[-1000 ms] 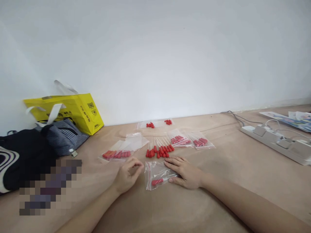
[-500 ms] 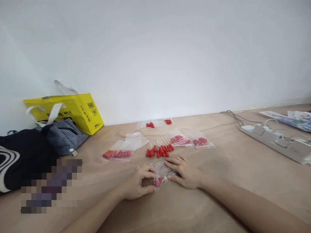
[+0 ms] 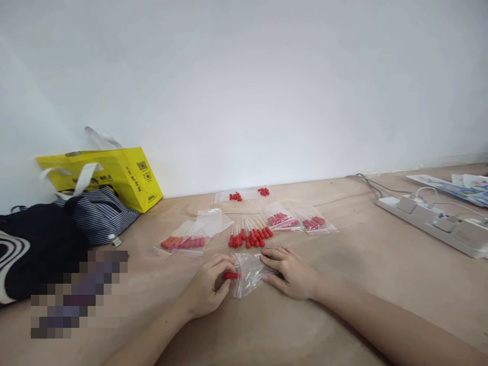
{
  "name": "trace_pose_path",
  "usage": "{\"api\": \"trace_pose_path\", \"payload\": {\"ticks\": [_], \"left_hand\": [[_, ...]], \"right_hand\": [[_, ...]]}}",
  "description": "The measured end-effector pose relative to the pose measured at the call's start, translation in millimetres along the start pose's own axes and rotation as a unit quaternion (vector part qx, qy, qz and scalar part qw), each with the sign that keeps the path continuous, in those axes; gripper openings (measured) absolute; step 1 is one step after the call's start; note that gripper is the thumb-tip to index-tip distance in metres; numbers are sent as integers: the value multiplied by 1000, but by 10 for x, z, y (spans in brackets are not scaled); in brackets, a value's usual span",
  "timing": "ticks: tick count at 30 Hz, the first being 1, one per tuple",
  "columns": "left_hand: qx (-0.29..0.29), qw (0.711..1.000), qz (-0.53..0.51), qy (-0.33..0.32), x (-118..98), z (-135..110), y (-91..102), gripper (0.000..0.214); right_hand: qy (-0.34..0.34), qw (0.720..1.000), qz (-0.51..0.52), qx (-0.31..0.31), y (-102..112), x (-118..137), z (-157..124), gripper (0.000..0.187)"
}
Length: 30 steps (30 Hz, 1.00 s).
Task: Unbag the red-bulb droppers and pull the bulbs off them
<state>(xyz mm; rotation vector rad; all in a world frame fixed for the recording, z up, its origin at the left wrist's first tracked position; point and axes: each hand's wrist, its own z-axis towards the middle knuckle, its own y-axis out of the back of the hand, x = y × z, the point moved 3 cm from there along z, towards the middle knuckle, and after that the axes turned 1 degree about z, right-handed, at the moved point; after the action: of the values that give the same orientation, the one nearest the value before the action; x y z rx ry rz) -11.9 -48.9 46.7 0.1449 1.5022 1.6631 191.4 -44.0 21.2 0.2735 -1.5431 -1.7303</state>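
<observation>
A clear zip bag (image 3: 249,277) lies on the table in front of me, its mouth to the left. My right hand (image 3: 290,272) rests on the bag's right end and holds it down with the fingers and thumb. At the bag's mouth, my left hand (image 3: 211,287) is closed on a glass dropper with a red bulb (image 3: 231,275). The bulb sticks out of the mouth; the dropper's stem is hard to make out. Just beyond the bag, several loose droppers (image 3: 250,238) lie in a row, bulbs toward me.
Filled zip bags lie to the left (image 3: 185,242) and right (image 3: 314,222) of the loose droppers. More red bulbs (image 3: 235,196) show in a bag by the wall. A power strip (image 3: 430,223) sits at right; a yellow bag (image 3: 114,175) and black bag (image 3: 46,249) at left.
My left hand has shifted left, and the red bulb now shows outside the bag's mouth instead of behind its film. The bag lies flatter. My right hand has stayed nearly in place.
</observation>
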Motion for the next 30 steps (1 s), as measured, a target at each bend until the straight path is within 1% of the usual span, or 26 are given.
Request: {"api": "trace_pose_path", "payload": {"ticks": [4, 6, 8, 10, 12, 14, 16, 17, 18, 20, 22, 24, 27, 30], "left_hand": [[25, 999, 36, -25, -16, 26, -57, 18], [36, 997, 69, -18, 2, 27, -25, 22], [49, 994, 102, 10, 78, -14, 101, 26], [57, 989, 123, 52, 214, -89, 304, 28], [30, 987, 130, 93, 371, -154, 529, 27], [-63, 979, 125, 149, 505, -159, 716, 29], [-116, 966, 106, 205, 569, -65, 758, 34], [-111, 962, 97, 230, 572, 24, 717, 35], [-89, 960, 91, 249, 556, 136, 644, 35], [-78, 953, 96, 278, 490, 388, 477, 29], [-85, 951, 102, 278, 414, 637, 306, 21], [-91, 951, 110, 275, 373, 828, 161, 16], [-102, 948, 128, 273, 371, 957, 42, 18], [-120, 947, 144, 261, 349, 888, 39, 24]], "right_hand": [[0, 1000, 2, 4, -1, -2, 4, 46], [-1, 1000, 1, 6, -5, -7, 4, 47], [-2, 1000, -1, 10, -4, -8, 3, 48], [-3, 1000, -2, 10, 3, -7, 2, 48], [-1, 1000, -1, 10, 8, -4, 3, 48], [1, 1000, 0, 6, 9, -3, 5, 47], [3, 1000, 0, 0, 6, -6, 7, 46], [3, 1000, -1, -3, 3, -7, 7, 46], [3, 1000, -2, -5, 2, -9, 7, 45], [4, 1000, -2, -9, 3, -6, 6, 45], [7, 1000, 0, -10, 9, 1, 4, 45], [8, 1000, 0, -10, 17, 6, 3, 44], [9, 1000, -4, -12, 20, 3, 1, 45], [13, 1000, -4, -14, 10, -7, -1, 45]]}}
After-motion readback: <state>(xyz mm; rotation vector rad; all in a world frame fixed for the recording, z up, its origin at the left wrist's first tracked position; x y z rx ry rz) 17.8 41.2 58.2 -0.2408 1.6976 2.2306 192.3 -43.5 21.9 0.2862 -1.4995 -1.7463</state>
